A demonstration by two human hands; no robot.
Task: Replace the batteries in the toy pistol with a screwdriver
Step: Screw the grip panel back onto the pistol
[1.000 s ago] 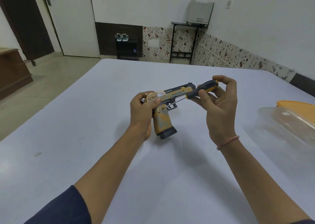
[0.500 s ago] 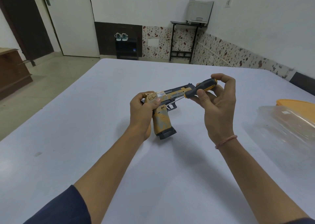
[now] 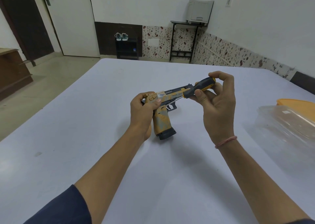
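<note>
A tan and dark toy pistol (image 3: 162,121) stands with its grip base on the white table (image 3: 85,138), barrel pointing right and away. My left hand (image 3: 142,111) grips the rear of its slide, thumb on the side. My right hand (image 3: 216,102) pinches the black and yellow handle of a screwdriver (image 3: 198,88) between thumb and fingers. The thin shaft slants down-left, and its tip meets the pistol's side just above the grip, by my left thumb.
A clear plastic container (image 3: 288,123) lies at the table's right edge, with an orange lid (image 3: 296,103) behind it. Beyond the table are a black shoe rack (image 3: 127,48), a stand with a grey printer (image 3: 199,10), and a white door (image 3: 71,19).
The right hand's fingers have shifted slightly on the screwdriver handle; the pistol and left hand stay where they were.
</note>
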